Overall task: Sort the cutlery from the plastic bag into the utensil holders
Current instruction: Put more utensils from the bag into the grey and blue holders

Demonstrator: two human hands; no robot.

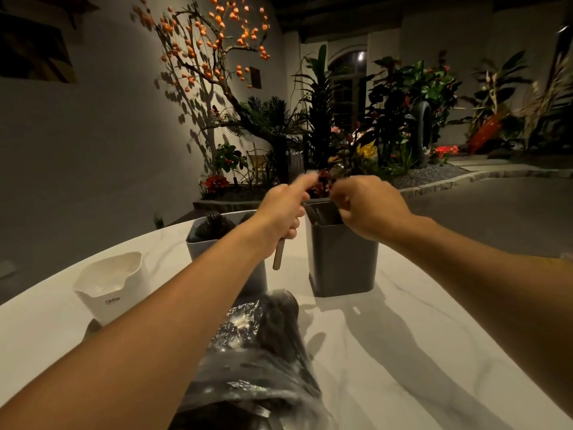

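My left hand (283, 209) grips a piece of cutlery (279, 254) whose dark handle end hangs down below the fist, between the two holders. My right hand (366, 206) hovers over the rim of the dark grey holder (344, 262), fingers curled; what it holds, if anything, is blurred. Dark cutlery stands inside that holder. A light grey holder (198, 246) to its left carries dark utensils. A white holder (111, 283) stands at the far left. The clear plastic bag (257, 358) with dark cutlery lies on the table near me, under my left forearm.
The white marble table (387, 336) curves away at its far edge behind the holders. Beyond it stand a planter bed with plants and a branch with orange fruits against the wall.
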